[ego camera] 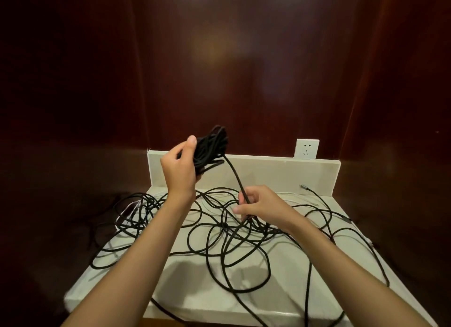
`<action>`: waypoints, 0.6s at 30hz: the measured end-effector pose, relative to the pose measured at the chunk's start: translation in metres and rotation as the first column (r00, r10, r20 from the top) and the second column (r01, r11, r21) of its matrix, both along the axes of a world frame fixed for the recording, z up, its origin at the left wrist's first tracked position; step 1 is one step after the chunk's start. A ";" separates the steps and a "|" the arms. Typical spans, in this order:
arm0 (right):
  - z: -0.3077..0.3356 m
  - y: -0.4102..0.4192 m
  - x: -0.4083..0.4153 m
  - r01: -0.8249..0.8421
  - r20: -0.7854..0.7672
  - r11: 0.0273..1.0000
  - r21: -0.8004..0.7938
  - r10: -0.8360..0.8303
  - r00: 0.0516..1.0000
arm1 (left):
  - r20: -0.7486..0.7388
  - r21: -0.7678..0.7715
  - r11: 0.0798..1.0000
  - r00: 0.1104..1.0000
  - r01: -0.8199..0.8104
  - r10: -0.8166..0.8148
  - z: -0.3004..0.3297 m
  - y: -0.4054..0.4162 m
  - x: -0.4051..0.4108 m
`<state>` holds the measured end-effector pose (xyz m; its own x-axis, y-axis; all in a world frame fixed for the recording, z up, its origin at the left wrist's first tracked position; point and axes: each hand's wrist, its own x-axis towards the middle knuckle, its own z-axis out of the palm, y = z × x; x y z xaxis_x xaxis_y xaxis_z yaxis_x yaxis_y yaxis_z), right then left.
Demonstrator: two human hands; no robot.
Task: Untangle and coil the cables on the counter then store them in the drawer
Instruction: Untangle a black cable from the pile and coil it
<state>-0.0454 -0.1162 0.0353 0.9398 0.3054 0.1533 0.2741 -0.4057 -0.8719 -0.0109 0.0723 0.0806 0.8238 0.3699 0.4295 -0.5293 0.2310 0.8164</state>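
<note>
my left hand [179, 170] grips the black coil [210, 148] up high. my right hand [260, 208] pinches the loose black cable [234, 173] near the messy pile [219, 226] on the counter [195, 292]. i should pull slow so loops slide free, not knot.

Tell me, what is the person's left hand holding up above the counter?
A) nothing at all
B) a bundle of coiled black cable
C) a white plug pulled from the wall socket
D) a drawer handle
B: the left hand grips a bundle of coiled black cable raised above the counter, while the right hand pinches the strand running down from it into the tangle.
</note>
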 end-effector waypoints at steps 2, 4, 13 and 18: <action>-0.008 0.001 -0.001 0.073 0.013 0.997 0.005 -0.073 0.997 | -0.033 -0.035 0.999 0.999 -0.040 0.039 0.003 -0.001 0.002; -0.015 0.002 -0.003 0.096 0.004 0.995 0.012 -0.096 0.995 | -0.051 -0.052 0.995 0.995 -0.083 0.081 0.005 -0.002 0.003; 0.011 0.005 -0.030 -0.234 -0.020 0.968 -0.093 0.233 0.972 | 0.164 0.343 0.899 0.960 -0.270 0.226 -0.002 -0.005 0.006; 0.040 -0.004 -0.032 -0.161 0.248 0.860 -0.484 0.311 0.917 | 0.264 0.726 0.591 0.936 -0.352 0.234 -0.010 -0.012 0.008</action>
